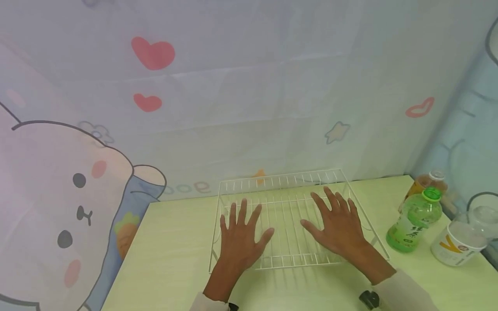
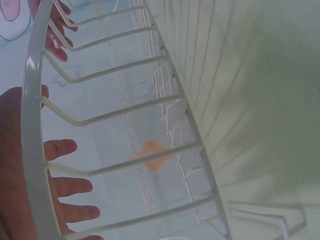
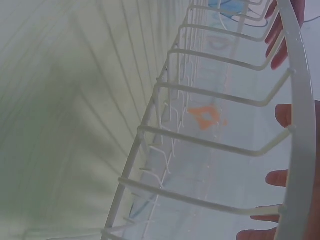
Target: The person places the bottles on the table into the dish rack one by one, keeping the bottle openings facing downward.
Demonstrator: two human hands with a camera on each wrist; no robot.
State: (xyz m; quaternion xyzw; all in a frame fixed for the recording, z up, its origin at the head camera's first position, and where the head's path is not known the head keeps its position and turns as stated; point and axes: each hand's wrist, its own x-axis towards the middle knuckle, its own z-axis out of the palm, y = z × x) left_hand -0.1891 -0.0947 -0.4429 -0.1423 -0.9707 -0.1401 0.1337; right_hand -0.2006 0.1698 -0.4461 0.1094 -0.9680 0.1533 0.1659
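Note:
A white wire rack (image 1: 295,266) stands on the pale green table in the middle of the head view. My left hand (image 1: 238,242) is over its left part, palm down with fingers spread. Over the right part is my right hand (image 1: 340,226), also spread, its thumb pointing inward. Neither hand is curled round anything. From the left wrist, the rack's near rail (image 2: 32,125) crosses in front of the left fingers (image 2: 72,185). The right wrist view likewise shows the rail (image 3: 302,130) in front of the right fingers (image 3: 277,178).
To the right of the rack stand a green drink bottle (image 1: 414,224) with a green cap, an amber bottle (image 1: 419,185) behind it, and a clear container (image 1: 459,242) with a white label. A printed cloth (image 1: 241,95) hangs behind the table's far edge.

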